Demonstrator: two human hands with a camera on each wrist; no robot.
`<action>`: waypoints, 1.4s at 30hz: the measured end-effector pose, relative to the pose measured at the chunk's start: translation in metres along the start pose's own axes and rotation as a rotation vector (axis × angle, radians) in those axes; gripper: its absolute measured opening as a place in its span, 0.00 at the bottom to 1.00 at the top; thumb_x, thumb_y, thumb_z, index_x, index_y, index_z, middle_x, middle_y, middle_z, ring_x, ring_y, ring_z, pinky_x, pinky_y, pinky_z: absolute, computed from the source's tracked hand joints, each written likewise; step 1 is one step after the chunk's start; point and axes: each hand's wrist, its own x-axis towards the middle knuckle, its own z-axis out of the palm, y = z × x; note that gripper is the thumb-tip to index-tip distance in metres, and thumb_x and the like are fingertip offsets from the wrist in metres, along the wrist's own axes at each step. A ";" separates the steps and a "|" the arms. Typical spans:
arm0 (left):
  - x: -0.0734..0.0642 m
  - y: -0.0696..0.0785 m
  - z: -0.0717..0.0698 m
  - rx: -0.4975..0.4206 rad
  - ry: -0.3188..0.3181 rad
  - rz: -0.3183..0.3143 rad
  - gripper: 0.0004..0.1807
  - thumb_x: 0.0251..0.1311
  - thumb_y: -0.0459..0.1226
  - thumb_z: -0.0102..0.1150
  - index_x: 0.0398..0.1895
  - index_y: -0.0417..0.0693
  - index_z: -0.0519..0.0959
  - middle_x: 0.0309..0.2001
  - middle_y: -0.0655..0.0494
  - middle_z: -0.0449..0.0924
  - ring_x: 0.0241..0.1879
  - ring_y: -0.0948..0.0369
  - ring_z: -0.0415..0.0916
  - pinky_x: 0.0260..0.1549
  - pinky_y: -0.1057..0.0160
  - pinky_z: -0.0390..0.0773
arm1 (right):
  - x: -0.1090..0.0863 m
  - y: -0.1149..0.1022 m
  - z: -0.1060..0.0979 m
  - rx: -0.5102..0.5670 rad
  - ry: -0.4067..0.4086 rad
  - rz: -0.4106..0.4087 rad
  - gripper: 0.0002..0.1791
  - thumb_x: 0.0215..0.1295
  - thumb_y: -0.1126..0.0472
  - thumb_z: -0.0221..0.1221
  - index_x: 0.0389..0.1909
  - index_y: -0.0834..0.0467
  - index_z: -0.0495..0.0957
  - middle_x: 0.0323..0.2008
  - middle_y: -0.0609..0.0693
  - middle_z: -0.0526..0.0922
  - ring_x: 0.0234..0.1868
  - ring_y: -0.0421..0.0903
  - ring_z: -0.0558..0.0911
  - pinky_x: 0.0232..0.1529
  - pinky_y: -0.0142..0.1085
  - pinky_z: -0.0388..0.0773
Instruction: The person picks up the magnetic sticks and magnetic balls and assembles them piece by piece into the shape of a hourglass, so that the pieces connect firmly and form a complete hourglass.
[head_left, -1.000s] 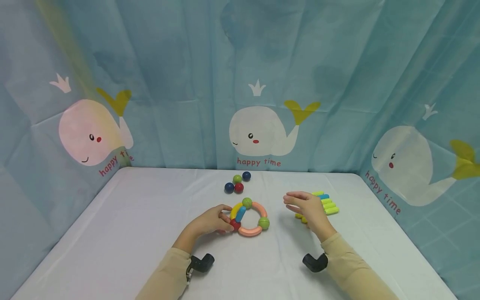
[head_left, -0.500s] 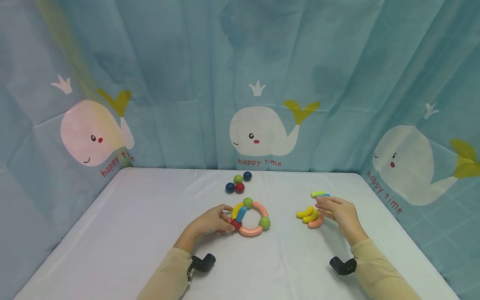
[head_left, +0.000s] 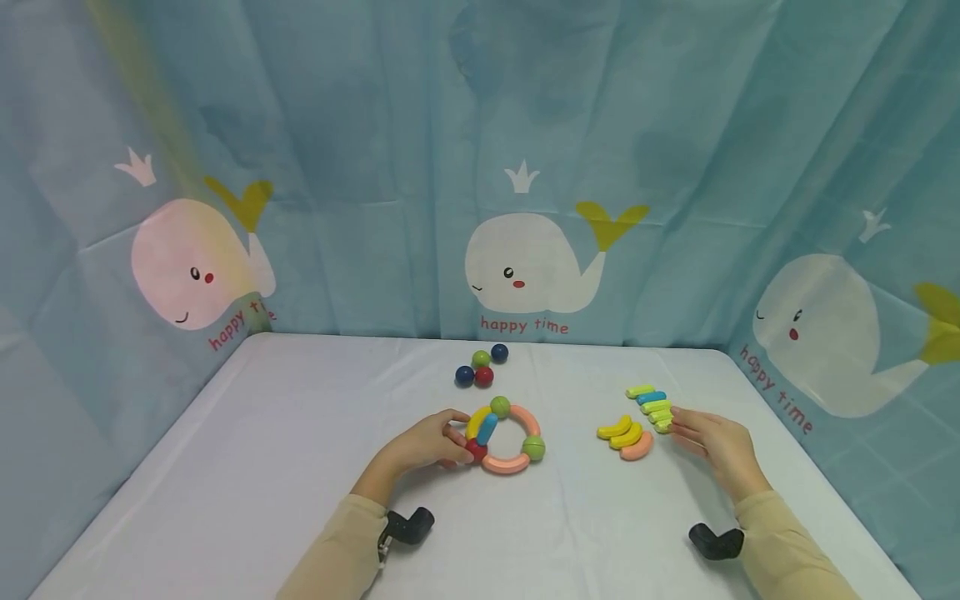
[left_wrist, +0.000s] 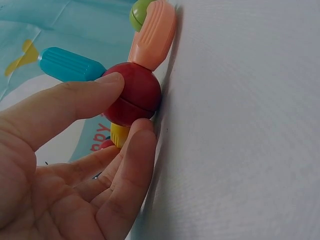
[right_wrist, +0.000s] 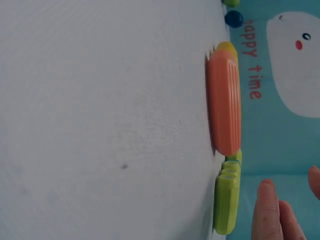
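My left hand (head_left: 420,442) pinches a red ball (left_wrist: 137,92) between thumb and fingers. That ball joins a ring of toy rods and balls on the table: a yellow curved rod (head_left: 477,421), salmon curved rods (head_left: 505,465) and green balls (head_left: 533,448). From the red ball a straight blue rod (left_wrist: 70,65) sticks up at a tilt. My right hand (head_left: 716,446) hovers at the right with nothing held, fingers fairly straight, its fingertips beside a row of lime-green rods (right_wrist: 227,205). A loose salmon curved rod (right_wrist: 224,102) lies near it, next to yellow curved rods (head_left: 625,435).
Behind the ring sit loose balls: two dark blue ones (head_left: 465,376), a green ball (head_left: 481,359) and a red one (head_left: 484,377). A loose blue rod (head_left: 651,397) lies among the lime rods. A whale-print curtain (head_left: 375,208) borders the white table (head_left: 300,433).
My right hand has moved rightward, away from the ring, past the yellow and salmon rods to the lime rods. My left hand has stayed on the red ball.
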 end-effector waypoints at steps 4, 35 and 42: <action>0.000 0.000 0.000 0.000 0.002 0.003 0.37 0.52 0.37 0.72 0.67 0.45 0.69 0.38 0.53 0.79 0.31 0.60 0.77 0.33 0.65 0.81 | 0.004 0.003 -0.007 0.084 0.001 0.049 0.44 0.66 0.49 0.64 0.73 0.68 0.57 0.33 0.36 0.81 0.36 0.32 0.86 0.48 0.31 0.84; 0.002 -0.002 0.002 -0.012 -0.001 0.002 0.36 0.53 0.36 0.72 0.66 0.44 0.69 0.37 0.52 0.78 0.29 0.59 0.77 0.34 0.64 0.81 | 0.042 0.009 -0.015 0.061 0.044 0.213 0.39 0.66 0.50 0.64 0.69 0.68 0.62 0.22 0.47 0.86 0.28 0.43 0.89 0.38 0.32 0.86; 0.003 -0.003 0.001 -0.008 -0.008 0.012 0.36 0.54 0.36 0.71 0.67 0.44 0.69 0.38 0.52 0.79 0.29 0.59 0.77 0.34 0.64 0.81 | 0.051 0.004 -0.011 -0.076 0.098 0.238 0.31 0.68 0.52 0.62 0.59 0.73 0.68 0.18 0.50 0.85 0.23 0.44 0.88 0.33 0.32 0.86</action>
